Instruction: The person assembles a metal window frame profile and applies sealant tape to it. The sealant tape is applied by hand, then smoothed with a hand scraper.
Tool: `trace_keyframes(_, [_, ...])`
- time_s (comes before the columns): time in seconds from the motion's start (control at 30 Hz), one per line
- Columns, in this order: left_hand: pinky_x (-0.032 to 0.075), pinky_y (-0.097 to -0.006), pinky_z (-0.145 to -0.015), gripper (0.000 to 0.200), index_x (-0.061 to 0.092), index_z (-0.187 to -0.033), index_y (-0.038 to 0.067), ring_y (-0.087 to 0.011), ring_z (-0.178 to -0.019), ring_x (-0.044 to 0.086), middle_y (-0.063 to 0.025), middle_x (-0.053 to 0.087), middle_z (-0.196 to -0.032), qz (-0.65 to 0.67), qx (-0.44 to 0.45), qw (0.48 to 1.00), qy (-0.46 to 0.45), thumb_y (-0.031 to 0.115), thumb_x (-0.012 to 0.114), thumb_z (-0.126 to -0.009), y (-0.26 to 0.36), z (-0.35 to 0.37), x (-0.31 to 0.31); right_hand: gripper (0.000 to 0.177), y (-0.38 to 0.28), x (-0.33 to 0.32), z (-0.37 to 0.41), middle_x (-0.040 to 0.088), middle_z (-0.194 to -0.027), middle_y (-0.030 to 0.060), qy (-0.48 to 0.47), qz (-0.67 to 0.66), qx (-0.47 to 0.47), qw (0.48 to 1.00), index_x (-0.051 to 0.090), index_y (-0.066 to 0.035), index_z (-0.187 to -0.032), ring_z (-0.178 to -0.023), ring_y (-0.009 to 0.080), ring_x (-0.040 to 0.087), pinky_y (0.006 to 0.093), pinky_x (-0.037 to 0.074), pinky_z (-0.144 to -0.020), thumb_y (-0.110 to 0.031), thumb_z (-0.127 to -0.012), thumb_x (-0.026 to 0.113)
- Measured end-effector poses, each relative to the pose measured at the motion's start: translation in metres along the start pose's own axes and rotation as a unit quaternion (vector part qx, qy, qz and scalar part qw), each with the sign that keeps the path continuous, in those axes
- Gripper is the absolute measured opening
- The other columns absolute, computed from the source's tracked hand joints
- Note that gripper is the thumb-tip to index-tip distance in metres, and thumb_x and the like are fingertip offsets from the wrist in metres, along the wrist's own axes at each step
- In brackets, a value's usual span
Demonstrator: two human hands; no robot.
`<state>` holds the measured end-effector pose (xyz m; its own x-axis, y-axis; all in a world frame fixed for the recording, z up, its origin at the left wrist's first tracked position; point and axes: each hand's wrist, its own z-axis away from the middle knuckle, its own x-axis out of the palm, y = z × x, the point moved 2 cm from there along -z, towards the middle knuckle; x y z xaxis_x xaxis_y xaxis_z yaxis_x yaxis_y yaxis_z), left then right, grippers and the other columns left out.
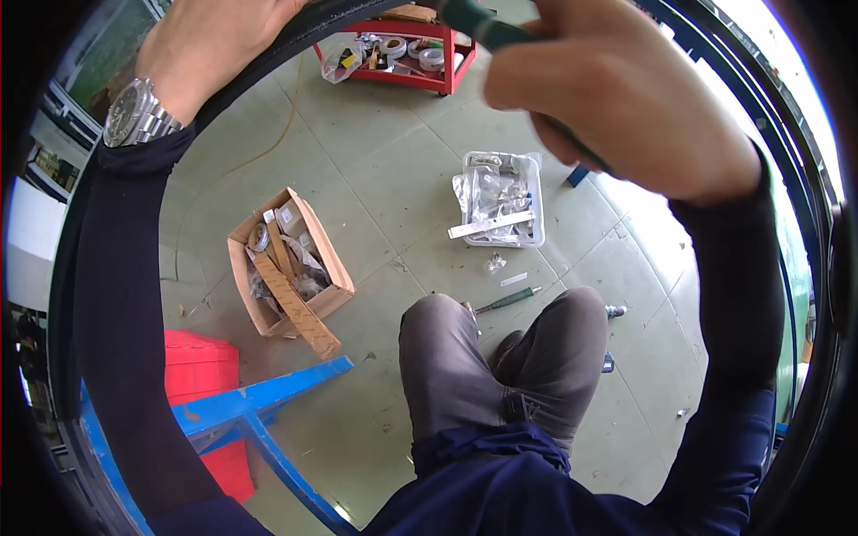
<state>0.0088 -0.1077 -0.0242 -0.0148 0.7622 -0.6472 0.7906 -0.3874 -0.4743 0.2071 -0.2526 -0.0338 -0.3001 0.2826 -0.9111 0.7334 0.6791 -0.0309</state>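
My right hand (608, 98) is raised at the upper right, closed in a fist around a dark green tool (487, 29). The tool runs diagonally through the fist, and motion blur and the top edge keep me from telling its kind. My left hand (219, 36) is at the top left, against a black curved frame edge (331, 16). Its fingers are mostly cut off by the top of the view. A silver watch (136, 114) sits on the left wrist.
On the floor are an open cardboard box (335, 295) of parts, a white plastic bin (538, 234) of bagged parts and a green-handled tool (508, 300). A red cart (444, 40) stands ahead. A blue metal stand (259, 393) and red crate (201, 362) are at left.
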Motion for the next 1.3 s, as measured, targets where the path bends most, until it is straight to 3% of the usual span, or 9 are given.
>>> trace_keyframes(0.17, [0.058, -0.0501, -0.068, 0.043, 0.053, -0.116, 0.005, -0.0406, -0.078, 0.072, -0.0206, 0.071, -0.080, -0.032, -0.010, 0.999, 0.009, 0.038, 0.069, -0.094, 0.011, 0.003, -0.009, 0.016, 0.049, 0.048, -0.052, 0.066, -0.099, 0.0173, -0.039, 0.140, -0.053, 0.988, 0.066, 0.003, -0.100, -0.104, 0.0285, 0.061, 0.0377, 0.053, -0.093, -0.007, -0.088, 0.067])
trace_keyframes(0.33, [0.058, -0.0504, -0.068, 0.043, 0.053, -0.116, 0.005, -0.0411, -0.078, 0.072, -0.0210, 0.071, -0.081, 0.010, -0.001, 1.000, 0.011, 0.039, 0.069, -0.094, 0.005, 0.003, -0.003, 0.010, 0.010, 0.015, -0.012, 0.067, -0.096, 0.0186, 0.011, 0.208, -0.116, 0.971, 0.069, 0.001, -0.092, -0.108, 0.0318, 0.059, 0.0385, 0.052, -0.096, -0.004, -0.083, 0.070])
trace_keyframes(0.43, [0.058, -0.0504, -0.068, 0.043, 0.053, -0.116, 0.005, -0.0413, -0.078, 0.072, -0.0214, 0.071, -0.081, -0.007, -0.010, 1.000, 0.008, 0.039, 0.069, -0.094, 0.006, 0.003, -0.007, 0.008, 0.036, 0.031, -0.042, 0.067, -0.093, 0.0171, -0.031, 0.086, -0.082, 0.992, 0.069, 0.001, -0.090, -0.105, 0.0308, 0.060, 0.0375, 0.053, -0.093, -0.005, -0.085, 0.069])
trace_keyframes(0.67, [0.058, -0.0507, -0.070, 0.044, 0.053, -0.116, 0.004, -0.0418, -0.079, 0.072, -0.0218, 0.071, -0.081, 0.003, -0.010, 1.000, -0.016, 0.039, 0.069, -0.094, 0.002, 0.001, -0.003, 0.007, 0.010, 0.009, -0.012, 0.070, -0.098, 0.0170, -0.011, 0.170, -0.109, 0.979, 0.068, 0.000, -0.088, -0.105, 0.0307, 0.063, 0.0373, 0.054, -0.090, -0.005, -0.083, 0.068])
trace_keyframes(0.83, [0.058, -0.0503, -0.069, 0.043, 0.053, -0.115, 0.004, -0.0413, -0.079, 0.072, -0.0217, 0.071, -0.082, -0.026, -0.008, 0.999, 0.029, 0.038, 0.069, -0.094, 0.014, 0.002, -0.011, 0.006, 0.049, 0.049, -0.073, 0.069, -0.085, 0.0103, 0.019, 0.143, -0.101, 0.984, 0.067, 0.000, -0.087, -0.093, 0.0270, 0.066, 0.0385, 0.054, -0.089, -0.002, -0.081, 0.065])
trace_keyframes(1.0, [0.057, -0.0511, -0.070, 0.042, 0.053, -0.115, 0.005, -0.0416, -0.078, 0.071, -0.0214, 0.071, -0.082, 0.010, -0.023, 0.998, -0.050, 0.038, 0.069, -0.094, -0.003, -0.006, 0.001, 0.003, 0.039, 0.042, -0.056, 0.069, -0.084, 0.0046, -0.034, 0.233, -0.131, 0.963, 0.068, -0.004, -0.083, -0.088, 0.0242, 0.066, 0.0382, 0.052, -0.086, -0.006, -0.085, 0.067])
trace_keyframes(1.03, [0.057, -0.0513, -0.069, 0.042, 0.053, -0.115, 0.005, -0.0419, -0.078, 0.071, -0.0211, 0.071, -0.082, 0.010, -0.008, 1.000, 0.009, 0.038, 0.068, -0.094, 0.007, 0.004, -0.008, 0.004, 0.035, 0.036, -0.049, 0.069, -0.083, 0.0035, -0.043, 0.253, -0.132, 0.957, 0.068, -0.004, -0.082, -0.087, 0.0237, 0.066, 0.0382, 0.052, -0.085, -0.007, -0.086, 0.068])
trace_keyframes(1.13, [0.057, -0.0513, -0.069, 0.041, 0.053, -0.114, 0.005, -0.0415, -0.079, 0.071, -0.0214, 0.071, -0.082, -0.020, -0.012, 1.000, 0.008, 0.038, 0.068, -0.094, 0.006, 0.002, -0.005, 0.008, 0.048, 0.045, -0.067, 0.072, -0.084, 0.0040, -0.092, 0.203, -0.038, 0.974, 0.068, -0.006, -0.080, -0.089, 0.0240, 0.065, 0.0363, 0.052, -0.083, -0.011, -0.086, 0.069])
trace_keyframes(1.3, [0.057, -0.0519, -0.071, 0.042, 0.053, -0.118, 0.006, -0.0418, -0.081, 0.072, -0.0216, 0.071, -0.083, 0.020, -0.014, 0.999, -0.022, 0.038, 0.067, -0.095, 0.004, 0.003, -0.006, 0.008, 0.013, 0.017, -0.016, 0.072, -0.085, 0.0124, 0.014, 0.137, -0.101, 0.985, 0.069, -0.001, -0.083, -0.094, 0.0319, 0.065, 0.0390, 0.055, -0.088, -0.009, -0.084, 0.068])
